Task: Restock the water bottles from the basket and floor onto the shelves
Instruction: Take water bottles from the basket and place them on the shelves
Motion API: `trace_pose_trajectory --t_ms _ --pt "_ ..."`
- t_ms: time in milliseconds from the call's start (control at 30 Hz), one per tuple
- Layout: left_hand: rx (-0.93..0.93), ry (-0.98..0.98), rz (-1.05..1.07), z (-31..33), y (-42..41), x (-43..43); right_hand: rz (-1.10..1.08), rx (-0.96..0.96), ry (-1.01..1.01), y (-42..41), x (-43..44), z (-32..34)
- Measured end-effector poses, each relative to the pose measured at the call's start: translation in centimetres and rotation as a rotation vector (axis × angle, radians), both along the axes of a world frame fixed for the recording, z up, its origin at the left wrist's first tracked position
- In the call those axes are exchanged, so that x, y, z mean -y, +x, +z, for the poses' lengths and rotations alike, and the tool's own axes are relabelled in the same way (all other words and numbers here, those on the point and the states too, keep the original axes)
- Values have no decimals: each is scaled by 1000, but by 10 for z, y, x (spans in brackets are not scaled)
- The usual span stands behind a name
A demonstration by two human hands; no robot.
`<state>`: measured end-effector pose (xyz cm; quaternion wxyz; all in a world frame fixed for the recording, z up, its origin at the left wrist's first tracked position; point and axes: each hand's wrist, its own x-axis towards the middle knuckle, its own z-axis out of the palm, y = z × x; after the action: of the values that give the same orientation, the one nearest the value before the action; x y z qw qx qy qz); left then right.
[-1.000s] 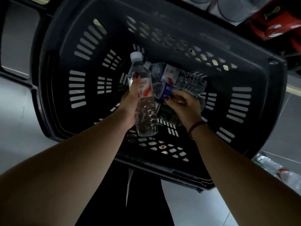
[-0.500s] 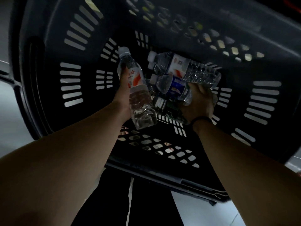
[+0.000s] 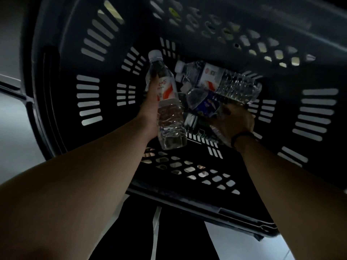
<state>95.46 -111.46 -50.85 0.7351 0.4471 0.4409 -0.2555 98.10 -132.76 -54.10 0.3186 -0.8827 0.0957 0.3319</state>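
Both my hands reach into a dark plastic basket (image 3: 90,94) with slotted walls. My left hand (image 3: 150,107) is shut around a clear water bottle with a red-and-white label (image 3: 166,102), cap pointing away from me, held above the basket floor. My right hand (image 3: 234,121) grips a blue-labelled water bottle (image 3: 204,104) at the basket bottom. Just beyond it lies another clear bottle with a white and red label (image 3: 221,79) on its side. More bottles lie under these, partly hidden.
The basket's near rim (image 3: 206,207) runs across below my forearms. Pale floor shows at the left (image 3: 11,128) and lower right. A dark garment with a light stripe (image 3: 155,231) is below the basket.
The view has closed in on the basket. My right hand has settled lower onto the blue-labelled bottle and closed on it. My left hand keeps holding its bottle.
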Motion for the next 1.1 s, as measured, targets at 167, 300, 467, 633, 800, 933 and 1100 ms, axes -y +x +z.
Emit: trace_pose_trajectory --t_ms 167,300,467,633,800,933,1100 --pt "28 51 -95 22 -2 -4 -171 -89 193 -13 4 16" --pt "79 24 -100 51 -7 -4 -380 -148 430 -7 4 54" --pt "239 -90 44 106 -23 5 -555 -148 638 -7 -4 116" --pt "315 -60 70 161 -33 -3 -554 -68 790 -17 -17 180" --pt "388 -27 63 223 -35 -25 -531 -140 882 -25 -44 242" --pt "495 -41 100 268 -42 -50 -486 -151 923 -30 -81 278" --pt "510 -21 153 304 -72 -94 -470 -169 945 -44 -141 327"
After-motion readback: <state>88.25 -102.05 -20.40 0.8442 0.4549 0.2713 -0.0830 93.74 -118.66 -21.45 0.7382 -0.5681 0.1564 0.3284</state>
